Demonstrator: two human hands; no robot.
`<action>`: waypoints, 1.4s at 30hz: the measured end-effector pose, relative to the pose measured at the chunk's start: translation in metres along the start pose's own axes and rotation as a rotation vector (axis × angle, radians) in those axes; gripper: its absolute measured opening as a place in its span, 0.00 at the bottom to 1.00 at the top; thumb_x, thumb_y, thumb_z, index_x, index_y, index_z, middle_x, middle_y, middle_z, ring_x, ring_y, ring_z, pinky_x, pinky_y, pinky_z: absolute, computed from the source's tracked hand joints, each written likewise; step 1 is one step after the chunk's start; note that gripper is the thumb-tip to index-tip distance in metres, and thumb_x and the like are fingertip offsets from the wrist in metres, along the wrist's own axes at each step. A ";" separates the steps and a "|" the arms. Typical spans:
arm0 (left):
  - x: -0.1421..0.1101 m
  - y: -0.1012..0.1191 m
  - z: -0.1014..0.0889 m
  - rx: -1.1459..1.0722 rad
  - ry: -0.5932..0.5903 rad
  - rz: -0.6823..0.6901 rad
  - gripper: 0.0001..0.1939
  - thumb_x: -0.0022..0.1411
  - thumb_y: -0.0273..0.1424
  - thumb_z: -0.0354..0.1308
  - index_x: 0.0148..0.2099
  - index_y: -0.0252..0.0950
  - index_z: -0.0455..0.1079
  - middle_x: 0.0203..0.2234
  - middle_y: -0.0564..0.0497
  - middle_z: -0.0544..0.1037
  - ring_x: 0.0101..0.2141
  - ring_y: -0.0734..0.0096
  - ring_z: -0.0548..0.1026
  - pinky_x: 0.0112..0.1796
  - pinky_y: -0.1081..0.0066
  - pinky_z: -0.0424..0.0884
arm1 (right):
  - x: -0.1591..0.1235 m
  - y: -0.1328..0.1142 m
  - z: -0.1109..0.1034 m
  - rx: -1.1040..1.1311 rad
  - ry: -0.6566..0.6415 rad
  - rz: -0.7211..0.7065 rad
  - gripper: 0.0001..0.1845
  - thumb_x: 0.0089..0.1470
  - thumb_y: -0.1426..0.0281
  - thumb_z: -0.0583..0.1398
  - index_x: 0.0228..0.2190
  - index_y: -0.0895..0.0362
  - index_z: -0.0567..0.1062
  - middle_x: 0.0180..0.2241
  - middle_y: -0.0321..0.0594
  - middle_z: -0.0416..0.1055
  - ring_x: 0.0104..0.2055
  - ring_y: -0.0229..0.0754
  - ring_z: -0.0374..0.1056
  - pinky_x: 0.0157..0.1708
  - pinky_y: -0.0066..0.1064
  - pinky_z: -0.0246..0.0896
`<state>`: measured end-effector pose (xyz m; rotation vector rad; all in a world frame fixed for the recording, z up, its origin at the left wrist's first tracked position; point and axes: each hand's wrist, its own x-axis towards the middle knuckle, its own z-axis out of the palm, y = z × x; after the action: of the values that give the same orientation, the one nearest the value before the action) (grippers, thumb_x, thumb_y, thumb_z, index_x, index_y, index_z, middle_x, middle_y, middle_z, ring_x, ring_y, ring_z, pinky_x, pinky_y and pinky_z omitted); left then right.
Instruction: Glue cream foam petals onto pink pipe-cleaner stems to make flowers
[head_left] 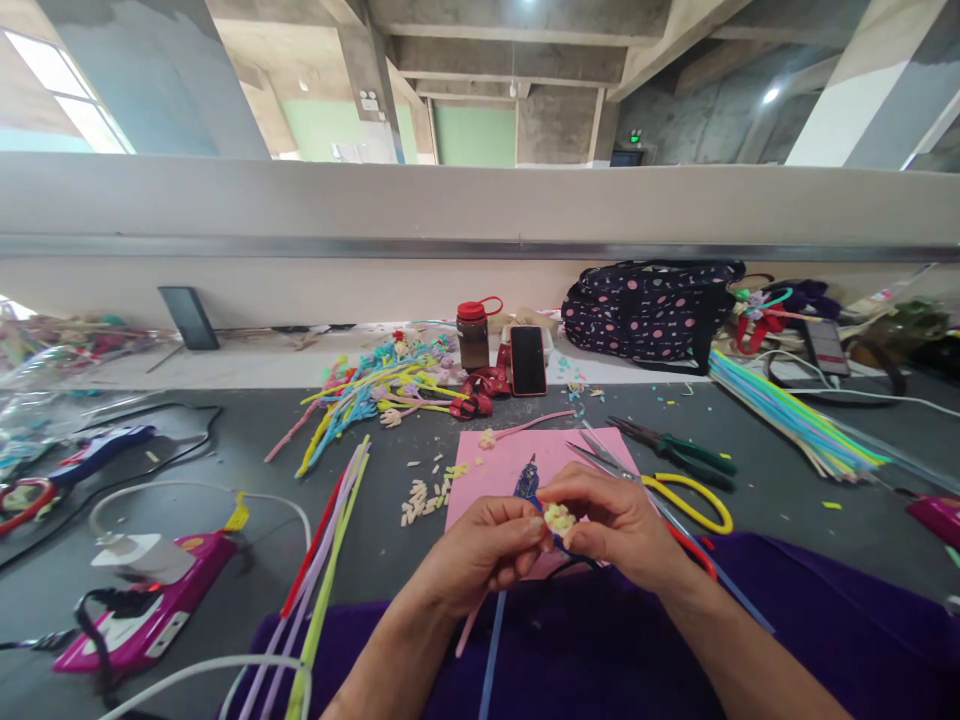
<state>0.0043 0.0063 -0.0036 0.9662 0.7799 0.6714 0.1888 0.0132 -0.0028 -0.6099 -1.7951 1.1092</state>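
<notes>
A small pale-yellow pipe-cleaner flower (559, 518) is pinched between both hands over the pink sheet. My left hand (487, 545) closes around its near side, and a pink stem (469, 632) sticks out below that hand. From the other side, the thumb and fingers of my right hand (619, 520) press on the flower. Behind them a blue glue gun (528, 478) lies on the pink sheet (476, 475), partly hidden. Another pale flower (487, 438) with a pink stem rests at the sheet's far edge. Small cream pieces (424, 500) are scattered to the left.
Scissors (694, 500) and green-handled pliers (675, 450) lie at right. Pipe cleaners lie at left (326, 560), far left (375, 390) and right (795, 415). A power strip (157, 610) with cables, a brown bottle (472, 338), a phone (528, 360) and a bag (645, 312) stand around.
</notes>
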 end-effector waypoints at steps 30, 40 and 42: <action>-0.001 0.002 0.001 0.032 0.013 0.069 0.16 0.46 0.41 0.62 0.27 0.32 0.68 0.13 0.57 0.67 0.12 0.86 0.53 0.15 0.77 0.43 | 0.001 -0.005 0.003 -0.040 -0.003 0.084 0.15 0.50 0.60 0.61 0.38 0.56 0.75 0.30 0.38 0.68 0.31 0.39 0.63 0.31 0.30 0.59; 0.000 0.001 0.001 0.105 0.060 0.044 0.17 0.47 0.43 0.62 0.25 0.33 0.65 0.12 0.58 0.64 0.12 0.85 0.52 0.16 0.76 0.42 | -0.001 -0.003 0.003 -0.015 -0.011 0.084 0.14 0.50 0.61 0.61 0.38 0.56 0.75 0.30 0.38 0.68 0.32 0.39 0.63 0.31 0.30 0.57; 0.000 0.001 0.001 0.095 0.052 0.035 0.18 0.46 0.43 0.63 0.25 0.33 0.66 0.12 0.59 0.64 0.12 0.85 0.52 0.16 0.76 0.42 | 0.000 -0.003 0.003 -0.006 -0.009 0.087 0.14 0.50 0.62 0.62 0.38 0.56 0.75 0.30 0.38 0.68 0.32 0.38 0.63 0.31 0.29 0.57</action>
<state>0.0051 0.0062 -0.0019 1.0540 0.8480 0.6975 0.1866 0.0101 -0.0006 -0.6928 -1.7950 1.1668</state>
